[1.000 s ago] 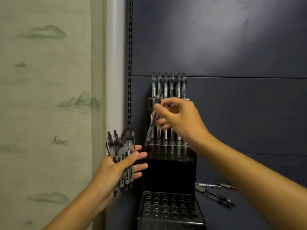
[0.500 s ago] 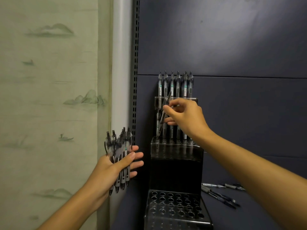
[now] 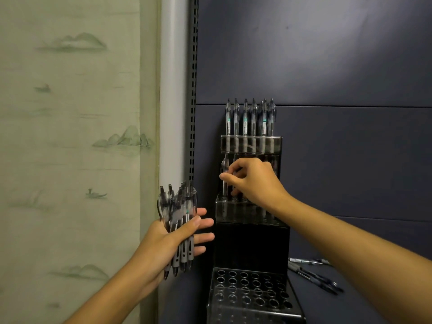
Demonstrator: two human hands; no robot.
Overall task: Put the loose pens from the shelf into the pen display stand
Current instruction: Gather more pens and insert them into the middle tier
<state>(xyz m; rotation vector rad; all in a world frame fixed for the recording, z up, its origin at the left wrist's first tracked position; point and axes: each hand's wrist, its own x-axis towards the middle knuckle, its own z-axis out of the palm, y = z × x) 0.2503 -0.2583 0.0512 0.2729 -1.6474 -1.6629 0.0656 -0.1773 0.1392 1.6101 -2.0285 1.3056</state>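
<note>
Head view, sole view supplied. Found right hand pinching a single pen near its upper end, fingers curled round the barrel, at the left end of the middle tier of the pen display stand. Noted that pen upright, lower end at or in a hole of that tier; could not tell how deep. Found left hand clasping a bundle of pens, thumb across the barrels, fingers stretched out behind, just left of the stand and apart from it. Judged step in hand as seating the single pen in its hole. Recommended, as judgement only: keeping the barrel vertical over the hole, lowering until bottomed, loosening the pinch only then, and withdrawing clear of neighbouring pens; holding the bundle firmly meanwhile against possible slippage. Recorded appearance of pens: clear barrels, grey rubber grips at the lower end, dark clips at the top, some bearing a green-and-white label. Noted a row of pens standing in the top tier against the dark back panel; found the front tier with open holes. Noted further loose pens lying on the shelf right of the stand, close together. Judged task well short of done.
</note>
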